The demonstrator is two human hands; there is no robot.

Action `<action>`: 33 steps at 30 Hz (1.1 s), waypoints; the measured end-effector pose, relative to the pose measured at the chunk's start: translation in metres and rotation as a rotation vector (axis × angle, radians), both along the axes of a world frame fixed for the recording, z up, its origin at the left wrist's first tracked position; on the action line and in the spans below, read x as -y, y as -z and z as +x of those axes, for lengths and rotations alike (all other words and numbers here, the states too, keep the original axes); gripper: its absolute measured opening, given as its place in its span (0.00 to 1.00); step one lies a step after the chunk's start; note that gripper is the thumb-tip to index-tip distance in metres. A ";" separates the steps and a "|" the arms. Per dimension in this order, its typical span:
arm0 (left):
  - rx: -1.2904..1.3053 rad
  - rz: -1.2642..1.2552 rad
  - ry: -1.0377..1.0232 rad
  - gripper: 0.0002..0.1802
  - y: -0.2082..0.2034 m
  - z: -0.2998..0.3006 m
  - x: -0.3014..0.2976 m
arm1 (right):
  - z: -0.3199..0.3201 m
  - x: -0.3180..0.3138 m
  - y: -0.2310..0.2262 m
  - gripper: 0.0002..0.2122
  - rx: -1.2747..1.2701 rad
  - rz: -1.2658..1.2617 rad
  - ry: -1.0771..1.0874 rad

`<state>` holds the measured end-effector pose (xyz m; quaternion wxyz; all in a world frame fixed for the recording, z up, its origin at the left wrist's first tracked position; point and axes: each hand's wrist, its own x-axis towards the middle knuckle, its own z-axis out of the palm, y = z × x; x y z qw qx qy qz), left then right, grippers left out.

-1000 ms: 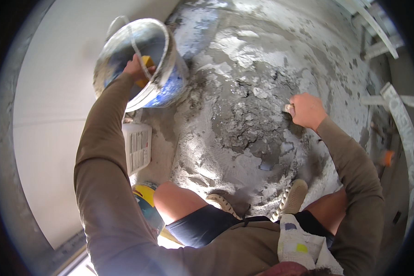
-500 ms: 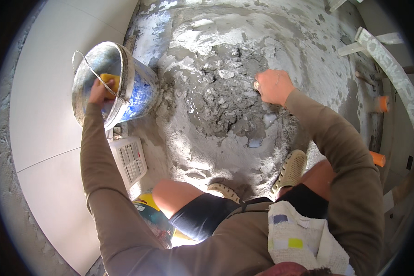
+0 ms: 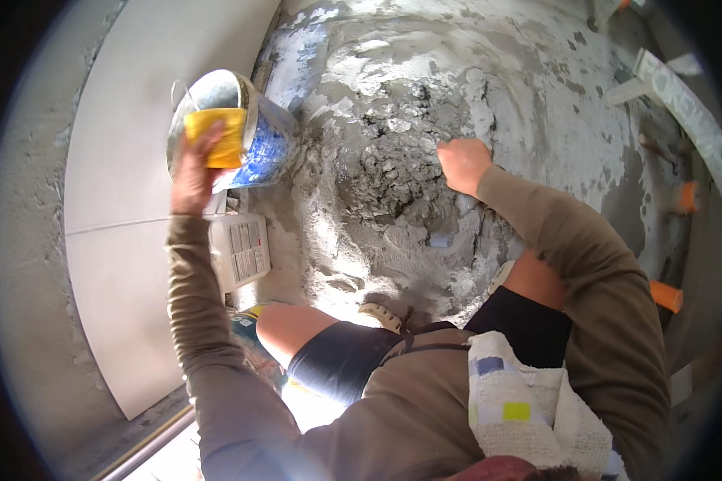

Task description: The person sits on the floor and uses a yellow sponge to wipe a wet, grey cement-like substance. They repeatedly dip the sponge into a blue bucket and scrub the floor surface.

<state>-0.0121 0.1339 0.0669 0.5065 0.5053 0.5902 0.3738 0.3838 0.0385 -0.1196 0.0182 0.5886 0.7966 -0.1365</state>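
Note:
My left hand (image 3: 192, 178) grips a yellow sponge (image 3: 229, 138) at the mouth of a tilted, mortar-stained bucket (image 3: 271, 146) with blue marks on its side. The sponge hides part of the bucket's opening. To the right, my right hand (image 3: 464, 167) is a closed fist above a lumpy heap of wet grey mortar (image 3: 385, 172). Whatever lies inside that fist is hidden by the fingers.
A white jug (image 3: 245, 252) with a label stands below the bucket, beside large pale tiles (image 3: 128, 280). At the right are orange pipe ends (image 3: 666, 297) and a whitish plank (image 3: 686, 120). My bent knees frame the near side of the mortar.
My left hand has lifted the sponge from inside the bucket to its mouth, nearer me. My right hand stays closed over the mortar. The whole view has shifted slightly.

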 end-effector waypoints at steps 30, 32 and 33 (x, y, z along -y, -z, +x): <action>0.017 -0.035 0.474 0.21 0.159 0.276 -0.110 | -0.029 -0.021 -0.026 0.06 -0.007 -0.134 0.016; 0.019 -0.012 0.468 0.21 0.156 0.281 -0.106 | -0.033 -0.020 -0.033 0.06 -0.005 -0.149 0.026; 0.021 0.000 0.466 0.22 0.154 0.283 -0.104 | -0.034 -0.020 -0.033 0.07 -0.013 -0.149 0.025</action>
